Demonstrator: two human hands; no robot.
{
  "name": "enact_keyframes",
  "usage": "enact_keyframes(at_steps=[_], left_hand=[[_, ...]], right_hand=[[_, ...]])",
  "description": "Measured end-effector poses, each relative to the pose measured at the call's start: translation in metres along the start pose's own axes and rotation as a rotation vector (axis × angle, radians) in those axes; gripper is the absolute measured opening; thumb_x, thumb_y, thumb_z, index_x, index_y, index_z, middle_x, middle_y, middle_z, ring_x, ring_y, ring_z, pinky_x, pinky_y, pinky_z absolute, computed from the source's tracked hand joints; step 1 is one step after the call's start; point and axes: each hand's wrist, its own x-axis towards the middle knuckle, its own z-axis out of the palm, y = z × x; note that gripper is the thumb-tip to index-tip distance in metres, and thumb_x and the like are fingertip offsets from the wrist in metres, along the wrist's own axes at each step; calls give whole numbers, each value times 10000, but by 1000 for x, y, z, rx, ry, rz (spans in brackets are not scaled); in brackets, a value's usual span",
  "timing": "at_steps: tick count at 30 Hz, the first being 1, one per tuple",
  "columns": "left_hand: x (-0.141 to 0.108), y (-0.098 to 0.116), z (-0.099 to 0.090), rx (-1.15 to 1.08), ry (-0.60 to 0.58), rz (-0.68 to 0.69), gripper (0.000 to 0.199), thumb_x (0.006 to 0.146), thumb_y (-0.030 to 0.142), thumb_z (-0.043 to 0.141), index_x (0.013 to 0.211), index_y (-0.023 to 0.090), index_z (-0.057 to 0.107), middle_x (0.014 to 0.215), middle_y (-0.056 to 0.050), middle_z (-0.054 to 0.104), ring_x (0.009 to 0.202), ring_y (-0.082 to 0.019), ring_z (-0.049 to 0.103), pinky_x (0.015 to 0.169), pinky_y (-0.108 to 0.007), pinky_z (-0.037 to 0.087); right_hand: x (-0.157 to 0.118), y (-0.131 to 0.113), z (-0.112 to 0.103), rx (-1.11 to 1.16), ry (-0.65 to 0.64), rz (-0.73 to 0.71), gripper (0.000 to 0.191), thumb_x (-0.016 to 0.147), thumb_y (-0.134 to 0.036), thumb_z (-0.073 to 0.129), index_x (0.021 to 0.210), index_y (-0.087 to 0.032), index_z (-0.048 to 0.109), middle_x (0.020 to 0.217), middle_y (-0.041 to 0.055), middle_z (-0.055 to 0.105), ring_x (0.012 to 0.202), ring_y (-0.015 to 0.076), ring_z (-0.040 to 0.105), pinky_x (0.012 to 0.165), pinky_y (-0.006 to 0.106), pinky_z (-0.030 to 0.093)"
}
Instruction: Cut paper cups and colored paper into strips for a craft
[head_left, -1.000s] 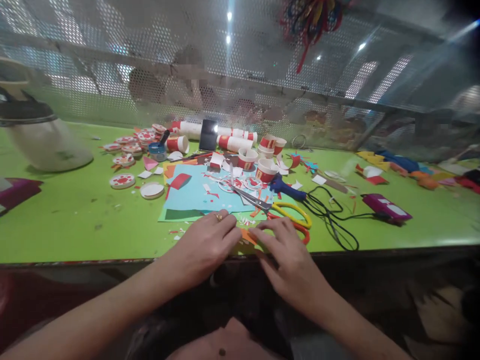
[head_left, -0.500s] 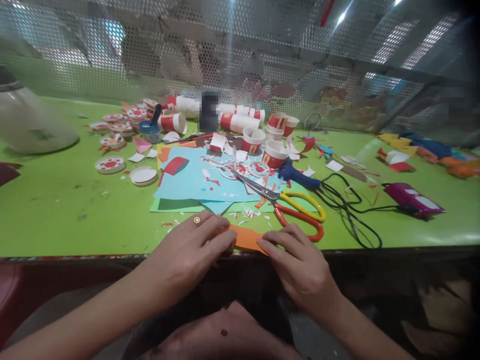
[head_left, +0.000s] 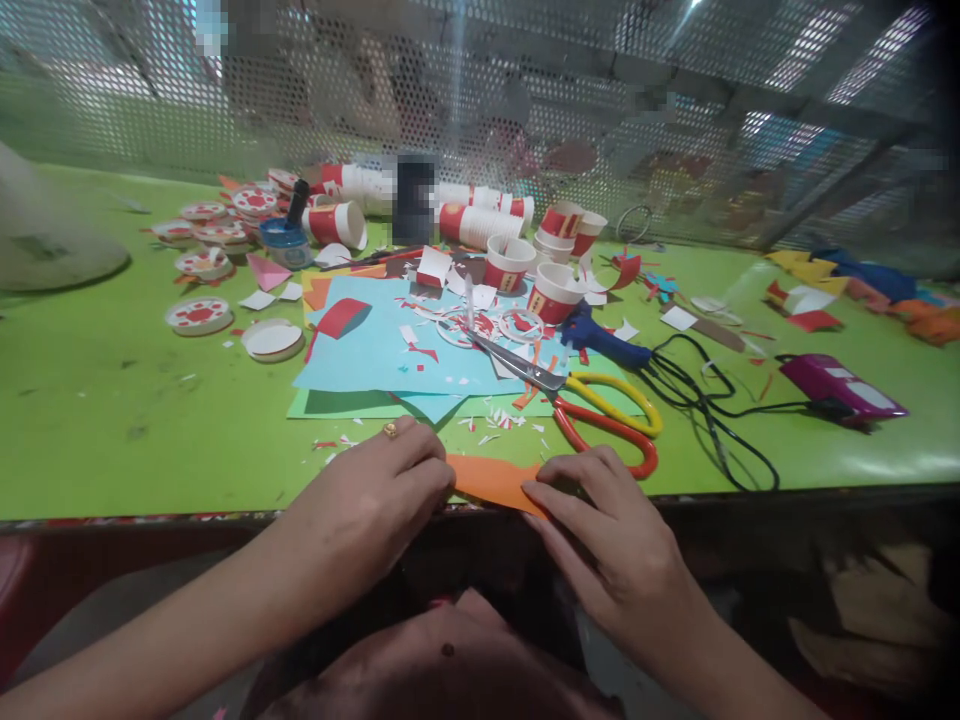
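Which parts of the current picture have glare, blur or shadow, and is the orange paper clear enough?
Head view: whitish glare on the green table at far right; head view: things behind the mesh screen blurred; head view: deep shadow below the near table edge; head view: orange paper fairly clear, left end covered.

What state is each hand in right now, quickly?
Left hand: closed on the left end of the orange paper.
Right hand: closed on the right end of the same paper.
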Motion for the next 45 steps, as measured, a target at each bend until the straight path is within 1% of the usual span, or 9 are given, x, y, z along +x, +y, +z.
enact_keyframes(at_steps=[3, 6, 13, 20, 24, 29, 38, 43, 45], left_hand=[[4, 0, -4, -19, -49, -39, 221, 938, 209, 402, 807, 173, 576, 833, -47, 531, 746, -168, 472, 623, -283, 377], [7, -2, -9, -34, -114, -76, 214, 934, 199, 398, 798, 176, 562, 836, -48, 525, 764, -174, 474, 639, -286, 378], [12, -10, -14, -100, -186, -118, 226, 946, 230, 378, 815, 169, 552, 825, -48, 526, 778, -178, 472, 679, -297, 375], [21, -8, -18, -86, -264, -212, 239, 941, 250, 377, 768, 186, 528, 800, -30, 533, 732, -173, 478, 643, -289, 369], [21, -8, -16, -58, -269, -243, 226, 933, 254, 388, 781, 185, 540, 802, -36, 540, 727, -178, 484, 637, -291, 370], [19, -9, -14, -55, -254, -236, 176, 920, 240, 412, 809, 192, 540, 809, -30, 560, 733, -180, 495, 634, -291, 361], [22, -8, -17, -93, -245, -288, 151, 920, 241, 389, 824, 212, 501, 772, -14, 575, 675, -173, 498, 573, -276, 319], [22, -6, -19, -98, -235, -335, 23, 888, 230, 446, 879, 215, 460, 783, -13, 582, 668, -173, 509, 553, -271, 310], [21, -5, -19, -95, -233, -340, 22, 884, 228, 457, 900, 215, 450, 786, -14, 582, 663, -172, 512, 546, -269, 308]], right_hand=[[3, -2, 4, 51, 73, 30, 159, 860, -90, 553, 954, -141, 671, 834, 81, 566, 797, 213, 498, 705, 398, 457], [5, -1, 5, 93, 103, 49, 161, 860, -77, 553, 923, -147, 684, 779, 56, 558, 743, 189, 493, 699, 393, 453], [11, -4, 3, 152, 113, 126, 156, 856, -52, 554, 772, -95, 678, 726, 73, 574, 725, 181, 499, 696, 370, 432], [18, -6, 5, 113, 67, 201, 205, 889, -97, 504, 721, -123, 619, 695, 67, 544, 706, 195, 473, 690, 394, 407], [18, -8, 9, 80, 127, 208, 200, 874, -96, 515, 684, -143, 553, 686, 57, 521, 692, 190, 465, 649, 371, 393], [18, -10, 12, 39, 137, 231, 207, 849, -87, 531, 662, -167, 496, 685, 47, 502, 695, 190, 456, 662, 374, 391], [17, -10, 10, 99, 132, 234, 189, 846, -74, 523, 680, -163, 507, 732, 59, 524, 731, 198, 478, 671, 379, 405], [17, -8, 11, 126, 135, 253, 179, 835, -64, 537, 687, -162, 510, 760, 60, 528, 761, 199, 499, 694, 384, 419], [16, -7, 12, 136, 136, 260, 174, 828, -59, 542, 692, -163, 513, 768, 58, 532, 770, 198, 508, 695, 381, 422]])
